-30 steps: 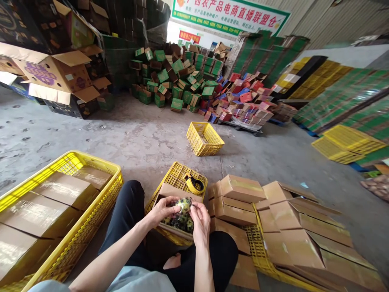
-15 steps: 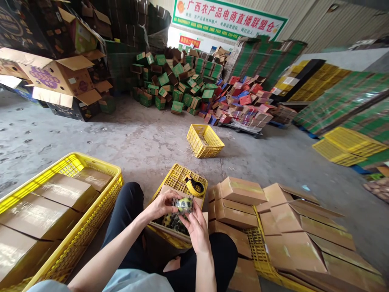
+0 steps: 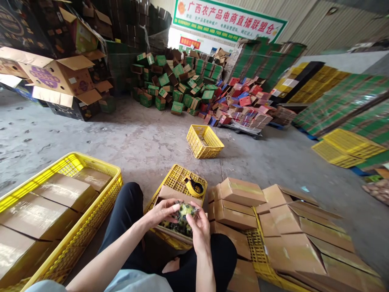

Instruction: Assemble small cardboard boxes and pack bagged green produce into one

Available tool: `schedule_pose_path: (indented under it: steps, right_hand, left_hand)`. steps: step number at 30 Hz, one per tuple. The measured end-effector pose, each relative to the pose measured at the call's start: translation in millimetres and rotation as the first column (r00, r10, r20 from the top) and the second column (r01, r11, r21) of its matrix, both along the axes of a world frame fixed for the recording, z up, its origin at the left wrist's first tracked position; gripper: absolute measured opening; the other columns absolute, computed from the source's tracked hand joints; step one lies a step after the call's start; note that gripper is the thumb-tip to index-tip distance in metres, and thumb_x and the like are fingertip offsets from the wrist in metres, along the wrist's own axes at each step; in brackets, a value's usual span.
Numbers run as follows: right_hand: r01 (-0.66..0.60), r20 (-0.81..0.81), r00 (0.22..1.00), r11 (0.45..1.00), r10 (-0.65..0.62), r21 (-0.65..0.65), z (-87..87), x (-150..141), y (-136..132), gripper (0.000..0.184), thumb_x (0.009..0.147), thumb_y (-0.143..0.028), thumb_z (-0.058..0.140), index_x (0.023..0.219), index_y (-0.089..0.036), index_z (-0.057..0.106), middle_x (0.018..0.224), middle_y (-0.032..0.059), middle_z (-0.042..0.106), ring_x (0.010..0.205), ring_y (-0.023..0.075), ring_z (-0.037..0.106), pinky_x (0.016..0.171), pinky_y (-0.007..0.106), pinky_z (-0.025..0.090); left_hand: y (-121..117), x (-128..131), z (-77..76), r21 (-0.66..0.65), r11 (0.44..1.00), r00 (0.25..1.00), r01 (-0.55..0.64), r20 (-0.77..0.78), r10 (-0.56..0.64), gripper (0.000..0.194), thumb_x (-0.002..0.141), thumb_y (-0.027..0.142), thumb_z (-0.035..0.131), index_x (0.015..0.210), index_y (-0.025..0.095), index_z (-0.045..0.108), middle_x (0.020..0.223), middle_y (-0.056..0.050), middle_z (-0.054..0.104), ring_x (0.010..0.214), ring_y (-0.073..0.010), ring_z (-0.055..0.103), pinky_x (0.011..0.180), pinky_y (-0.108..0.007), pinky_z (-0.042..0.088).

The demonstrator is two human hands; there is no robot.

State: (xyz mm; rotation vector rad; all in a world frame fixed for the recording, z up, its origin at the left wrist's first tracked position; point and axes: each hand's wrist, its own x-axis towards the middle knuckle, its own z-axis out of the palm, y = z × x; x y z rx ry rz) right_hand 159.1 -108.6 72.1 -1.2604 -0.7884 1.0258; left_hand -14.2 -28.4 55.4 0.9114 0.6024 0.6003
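A green-yellow fruit in clear, dark-patterned plastic wrap (image 3: 186,209) is between my two hands, above an open cardboard box (image 3: 177,194). My left hand (image 3: 164,211) grips its left side, thumb and fingers closed on the wrap. On the other side my right hand (image 3: 199,226) holds it, with the thumb on the front and the fingers behind. Similar dark-patterned wrapped pieces (image 3: 180,228) fill the part of the box that shows below. The box rests on an upturned yellow crate (image 3: 175,175), where a yellow-and-black tape dispenser (image 3: 193,187) lies beyond the box.
At the left, a yellow crate (image 3: 120,172) holds several taped cartons (image 3: 60,188). More closed cartons (image 3: 243,190) are stacked at my right, around another yellow crate (image 3: 254,249). Ahead on the floor stands a small yellow basket (image 3: 209,152). Heaped green boxes (image 3: 178,107) lie farther back.
Both hands have come slightly lower and toward the box with the wrapped fruit. The fruit has turned, showing more of its face, and my right thumb now lies across its front.
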Motion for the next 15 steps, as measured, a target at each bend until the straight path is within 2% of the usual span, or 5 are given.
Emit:
schedule_pose_path:
  steps: [4,8,12,15]
  right_hand:
    - [-0.019,0.010,1.000,1.000,0.019,-0.009,5.3,0.3,-0.2,0.057,0.074,-0.045,0.089,0.125,-0.027,0.072,0.133,0.0082,0.073,0.127,0.0322,0.066,0.113,0.048,0.050]
    - [-0.007,0.000,1.000,0.996,0.007,-0.086,7.7,2.0,-2.0,0.059,0.072,-0.049,0.091,0.125,-0.029,0.073,0.134,0.0082,0.073,0.131,0.0346,0.064,0.114,0.050,0.050]
    - [-0.015,-0.139,0.990,0.987,-0.008,-0.159,9.9,3.0,-3.3,0.057,0.081,-0.059,0.081,0.128,-0.029,0.071,0.133,0.0084,0.073,0.131,0.0342,0.064,0.106,0.054,0.056]
    - [-0.005,-0.193,0.981,0.988,-0.024,-0.153,8.8,3.9,-2.9,0.051,0.081,-0.055,0.083,0.123,-0.028,0.073,0.126,0.0073,0.075,0.128,0.0327,0.066,0.107,0.053,0.056]
  left_hand:
    - [-0.3,3.7,-1.0,-0.042,0.992,0.993,-0.117,0.015,0.118,0.062,0.071,0.055,0.091,0.119,0.018,0.079,0.117,-0.012,0.076,0.108,-0.0286,0.070,0.094,-0.038,0.056]
    - [3.4,5.6,-1.4,-0.006,0.978,0.978,-0.209,0.000,0.209,0.055,0.066,0.054,0.094,0.104,0.015,0.083,0.114,-0.012,0.075,0.100,-0.0273,0.071,0.087,-0.037,0.058]
    - [5.2,6.7,-1.3,0.070,0.964,0.967,-0.255,0.020,0.255,0.051,0.061,0.055,0.096,0.093,0.016,0.084,0.120,-0.013,0.072,0.104,-0.0293,0.069,0.084,-0.037,0.059]
    - [4.0,5.9,-3.2,0.090,0.965,0.969,-0.247,0.037,0.245,0.051,0.061,0.052,0.097,0.094,0.016,0.084,0.127,-0.014,0.070,0.115,-0.0331,0.066,0.094,-0.040,0.056]
